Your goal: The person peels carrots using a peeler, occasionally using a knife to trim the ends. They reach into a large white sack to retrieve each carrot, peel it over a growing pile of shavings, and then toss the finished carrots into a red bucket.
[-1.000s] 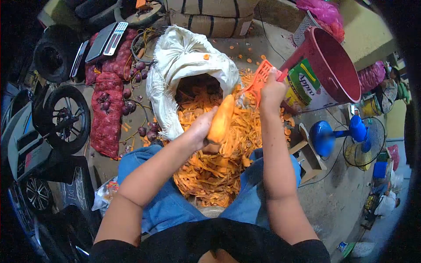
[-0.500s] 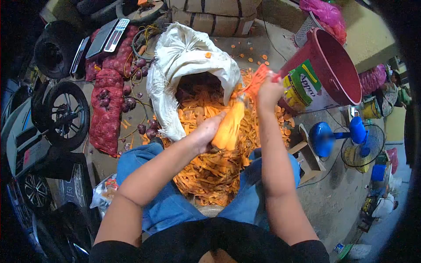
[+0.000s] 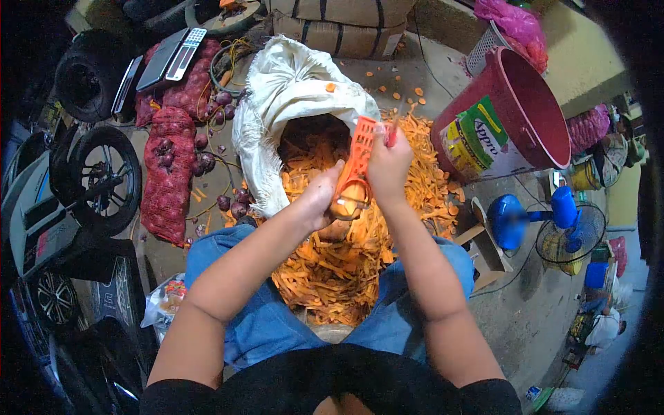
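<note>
My left hand [image 3: 320, 202] is closed around a thick carrot [image 3: 348, 208] held over the pile of orange peelings [image 3: 332, 270] between my knees. My right hand [image 3: 389, 164] grips an orange peeler [image 3: 360, 146] with slots along its body. The peeler's lower end lies over the near end of the carrot. A bit of red also shows at the top of my right fist, with a thin, blurred piece rising from it. Just beyond my hands, a white woven sack [image 3: 259, 131] gapes toward me, with more orange peelings inside its mouth.
A large maroon bucket [image 3: 460, 111] leans at the right, near a blue fan [image 3: 508, 220] and an open cardboard box [image 3: 486, 257]. Red mesh sacks of onions [image 3: 166, 187], a scale [image 3: 162, 61] and a motorcycle wheel [image 3: 104, 176] stand left. Carrot slices dot the floor.
My right hand has moved left and toward me, bringing the peeler from beyond the carrot's far end down over its near end. The left hand stays around the carrot, which now points more toward me.
</note>
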